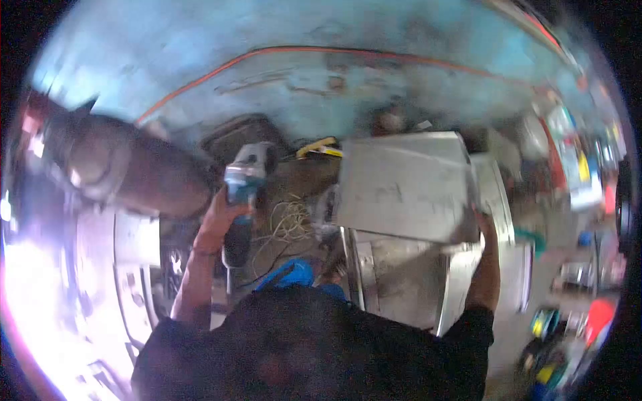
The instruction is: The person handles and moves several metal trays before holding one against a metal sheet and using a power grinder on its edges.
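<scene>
My left hand (219,217) is closed around a teal and black angle grinder (246,179), its metal head pointing away from me. At the right, my right hand (483,227) grips the near right corner of a grey sheet-metal panel (404,184) with folded edges. The panel is tilted over a larger open metal frame (401,274). Some fingers of my right hand are hidden behind the panel's edge, and the view is blurred by motion.
A dark gas cylinder (134,164) lies at the left. Pale tangled cord (291,219) is on the floor between my hands. A yellow tool (319,148) lies near the blue wall (301,83). Assorted items, including a red object (600,319), crowd the right side.
</scene>
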The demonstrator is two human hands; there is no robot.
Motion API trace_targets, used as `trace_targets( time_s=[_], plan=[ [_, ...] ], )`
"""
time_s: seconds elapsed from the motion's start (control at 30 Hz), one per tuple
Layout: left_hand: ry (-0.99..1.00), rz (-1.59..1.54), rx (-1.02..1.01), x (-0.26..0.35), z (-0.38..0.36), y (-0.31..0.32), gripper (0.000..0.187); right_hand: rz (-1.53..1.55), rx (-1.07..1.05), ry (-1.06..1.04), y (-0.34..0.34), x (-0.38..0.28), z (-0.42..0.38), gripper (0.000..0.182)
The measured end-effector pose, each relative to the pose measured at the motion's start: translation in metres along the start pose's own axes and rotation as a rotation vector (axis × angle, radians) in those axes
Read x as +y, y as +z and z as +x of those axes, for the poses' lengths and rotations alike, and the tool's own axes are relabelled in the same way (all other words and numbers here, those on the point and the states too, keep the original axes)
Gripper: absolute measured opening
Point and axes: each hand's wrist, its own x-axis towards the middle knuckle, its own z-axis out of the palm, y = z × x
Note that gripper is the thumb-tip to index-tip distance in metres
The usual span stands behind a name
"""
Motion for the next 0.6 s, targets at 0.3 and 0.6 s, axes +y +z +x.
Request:
trace_targets(
  time_s=[0.3,0.6],
  plan=[
    [-0.209,0.335,0.196,-0.048,-0.08,-0.069,0.083,-0.435,-0.394,0.448,0.032,-0.181,0.025,0.061],
    [-0.193,0.483,0.143,-0.115,-0.156,-0.127,0.083,-0.402,-0.289,0.419,0.137,-0.415,-0.053,0.063]
  ],
)
